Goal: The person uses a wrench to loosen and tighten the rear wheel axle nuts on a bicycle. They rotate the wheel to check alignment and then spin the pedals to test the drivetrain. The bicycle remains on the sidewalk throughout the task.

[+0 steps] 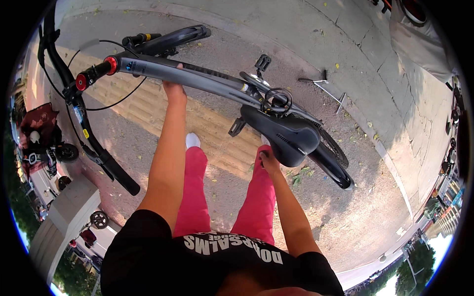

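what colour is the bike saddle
The saddle is black, best seen in the head view.

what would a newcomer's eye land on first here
Probably the big grey bike, slanting across the upper half, its black saddle right of centre. Next, the bright pink trousers below it, near the middle, and the yellowish ribbed paving running diagonally behind the bike.
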`<state>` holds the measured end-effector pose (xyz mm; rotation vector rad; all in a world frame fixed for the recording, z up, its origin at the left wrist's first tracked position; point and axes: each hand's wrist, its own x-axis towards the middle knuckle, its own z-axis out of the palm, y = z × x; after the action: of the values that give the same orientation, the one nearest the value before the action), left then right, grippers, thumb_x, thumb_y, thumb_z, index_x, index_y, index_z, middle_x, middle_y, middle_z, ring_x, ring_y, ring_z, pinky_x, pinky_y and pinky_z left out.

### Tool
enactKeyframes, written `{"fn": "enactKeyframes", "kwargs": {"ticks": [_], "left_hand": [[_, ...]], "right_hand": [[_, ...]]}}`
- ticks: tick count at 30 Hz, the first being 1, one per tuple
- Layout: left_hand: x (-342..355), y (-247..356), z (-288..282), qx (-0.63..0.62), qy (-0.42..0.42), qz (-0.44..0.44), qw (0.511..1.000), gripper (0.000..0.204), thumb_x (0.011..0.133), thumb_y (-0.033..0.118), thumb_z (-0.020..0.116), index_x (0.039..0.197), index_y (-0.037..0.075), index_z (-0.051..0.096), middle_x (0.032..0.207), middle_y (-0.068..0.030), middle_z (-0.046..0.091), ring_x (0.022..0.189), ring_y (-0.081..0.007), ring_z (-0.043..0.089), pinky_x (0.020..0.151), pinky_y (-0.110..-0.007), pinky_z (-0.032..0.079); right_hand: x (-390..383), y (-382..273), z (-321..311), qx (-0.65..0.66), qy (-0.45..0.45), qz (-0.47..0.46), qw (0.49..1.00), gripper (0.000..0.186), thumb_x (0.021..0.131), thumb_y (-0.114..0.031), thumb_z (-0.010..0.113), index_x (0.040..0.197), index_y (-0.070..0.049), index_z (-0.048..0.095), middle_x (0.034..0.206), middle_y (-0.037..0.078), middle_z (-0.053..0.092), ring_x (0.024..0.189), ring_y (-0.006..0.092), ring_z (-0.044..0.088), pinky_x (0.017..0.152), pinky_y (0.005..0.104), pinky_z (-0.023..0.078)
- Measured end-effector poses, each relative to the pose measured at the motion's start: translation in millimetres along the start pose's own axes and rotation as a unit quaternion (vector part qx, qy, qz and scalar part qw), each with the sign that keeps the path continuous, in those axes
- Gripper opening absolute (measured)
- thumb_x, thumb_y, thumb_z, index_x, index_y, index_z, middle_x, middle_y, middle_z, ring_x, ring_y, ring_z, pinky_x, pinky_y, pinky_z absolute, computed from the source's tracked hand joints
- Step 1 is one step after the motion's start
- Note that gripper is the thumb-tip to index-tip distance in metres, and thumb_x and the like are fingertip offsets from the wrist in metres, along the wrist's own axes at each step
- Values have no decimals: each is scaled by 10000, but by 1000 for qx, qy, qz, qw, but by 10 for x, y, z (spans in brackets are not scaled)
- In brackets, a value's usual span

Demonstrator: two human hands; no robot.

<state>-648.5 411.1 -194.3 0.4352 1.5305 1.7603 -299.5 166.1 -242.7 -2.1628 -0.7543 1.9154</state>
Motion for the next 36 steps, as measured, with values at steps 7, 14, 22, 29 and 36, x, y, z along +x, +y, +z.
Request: {"fn": "enactKeyframes", "kwargs": {"ticks": [7, 14, 22, 29, 36], "left_hand": [[371, -163, -97, -55, -38, -39, 997, 424, 738, 20, 683, 1107, 38, 476, 922, -87, 580, 788, -192, 587, 731, -316, 489], [217, -310, -71, -1, -124, 2, 992, 218, 823, 69, 614, 1006, 18, 507, 852, -82, 599, 760, -190, 602, 716, -301, 490], [-1211, -749, -10, 42, -505, -5, 862, 551, 765, 189, 736, 1182, 3, 429, 1156, -74, 487, 1076, -205, 485, 850, -353, 455], [-856, -1007, 540, -192, -596, -86, 775, 411, 834, 322, 642, 1081, 16, 520, 1040, -122, 578, 1146, -300, 479, 1019, -410, 339], [-951, -1151, 699, -305, -545, -198, 756, 60, 811, 93, 532, 790, 37, 526, 799, -106, 529, 891, -277, 508, 1013, -456, 330]], "right_hand": [[537, -382, 761, 59, -12, -164, 985, 736, 767, -262, 720, 1339, -6, 335, 1252, 142, 467, 1104, 216, 502, 868, 336, 453], [864, -531, 926, 154, -94, -298, 937, 825, 709, -251, 787, 1331, 6, 309, 1274, 140, 432, 1166, 220, 449, 949, 313, 398], [1189, -530, 536, 119, -215, -324, 914, 697, 694, -366, 784, 1173, 53, 499, 1016, 111, 607, 1015, 187, 542, 926, 285, 400], [1413, -637, 631, 189, -320, -352, 859, 305, 769, -271, 703, 964, -57, 607, 878, -11, 617, 759, 62, 550, 595, 187, 387], [1414, -554, 648, 278, -313, -308, 854, 323, 746, -209, 721, 1000, -52, 597, 916, 3, 631, 845, 109, 606, 779, 270, 503]]}}
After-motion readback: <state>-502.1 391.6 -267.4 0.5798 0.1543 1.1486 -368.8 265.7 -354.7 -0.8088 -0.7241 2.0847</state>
